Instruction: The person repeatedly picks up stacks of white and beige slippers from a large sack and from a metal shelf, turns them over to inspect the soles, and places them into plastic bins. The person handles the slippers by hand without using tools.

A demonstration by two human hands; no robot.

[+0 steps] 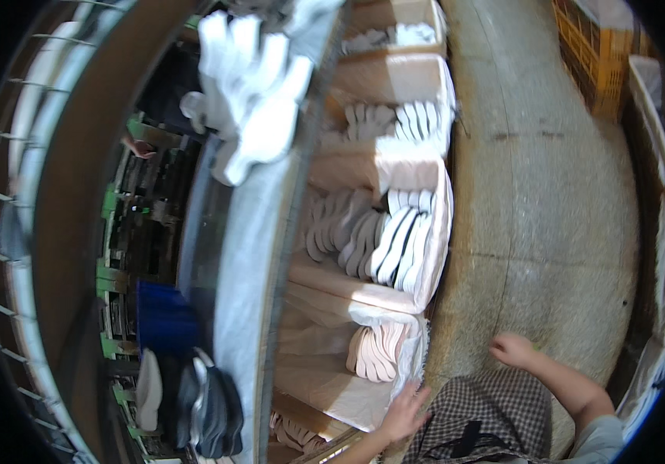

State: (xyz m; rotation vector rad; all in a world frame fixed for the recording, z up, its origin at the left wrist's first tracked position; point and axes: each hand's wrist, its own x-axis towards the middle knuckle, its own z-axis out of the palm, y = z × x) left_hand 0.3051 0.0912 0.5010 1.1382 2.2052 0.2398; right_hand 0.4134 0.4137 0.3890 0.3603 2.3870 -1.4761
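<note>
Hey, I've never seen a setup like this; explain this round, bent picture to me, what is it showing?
It's taken by a wide fisheye camera on someone's head, looking down, so straight edges curve. There's no machine, just bare hands. The left hand looks empty, beside a cloth-lined bin with pinkish sole-shaped pieces. I can't tell whether the right hand, out over the floor, holds anything. White sole-shaped pieces lie on the long ledge at left.

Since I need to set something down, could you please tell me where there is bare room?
Bare: the floor between the lined bins and the yellow crate, and the pale ledge just nearer than the white soles. Crowded: the ledge's far part, under those soles, and the bins' rows of soles.
</note>
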